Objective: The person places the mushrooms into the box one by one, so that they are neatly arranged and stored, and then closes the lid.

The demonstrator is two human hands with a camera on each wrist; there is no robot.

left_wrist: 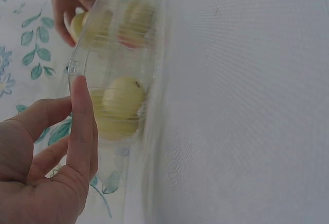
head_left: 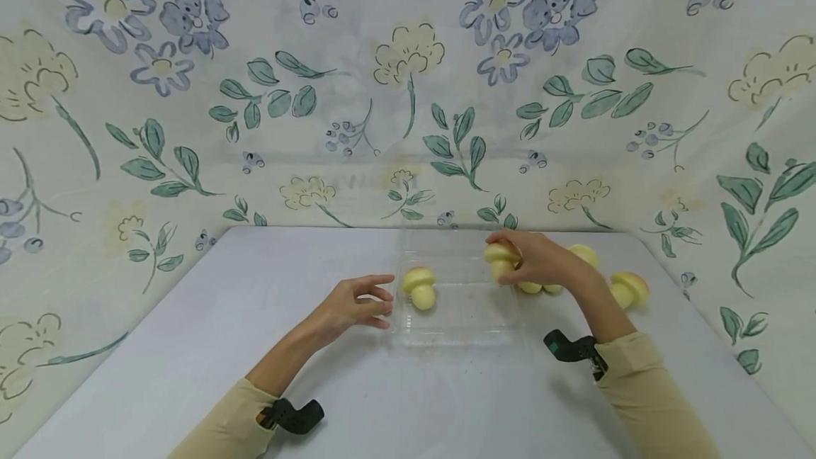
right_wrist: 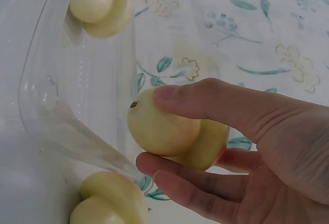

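Observation:
A clear plastic box (head_left: 459, 337) lies on the white table. Beside its left wall is my left hand (head_left: 357, 304), fingers loosely extended; in the left wrist view the fingertips (left_wrist: 79, 88) are at the rim, and contact is hard to judge. My right hand (head_left: 542, 258) holds a pale yellow mushroom-shaped piece (head_left: 499, 261) near the box's back right. In the right wrist view, thumb and fingers pinch this mushroom (right_wrist: 164, 124). Another mushroom (head_left: 421, 289) rests inside the box at the left, its cap toward the back.
Right of the box are several more mushrooms, including one (head_left: 627, 290) with a reddish cap edge and one (head_left: 583, 255) farther back, partly behind the right hand. A flower-patterned cloth (head_left: 408, 154) hangs behind the table (head_left: 268, 268) and along its sides.

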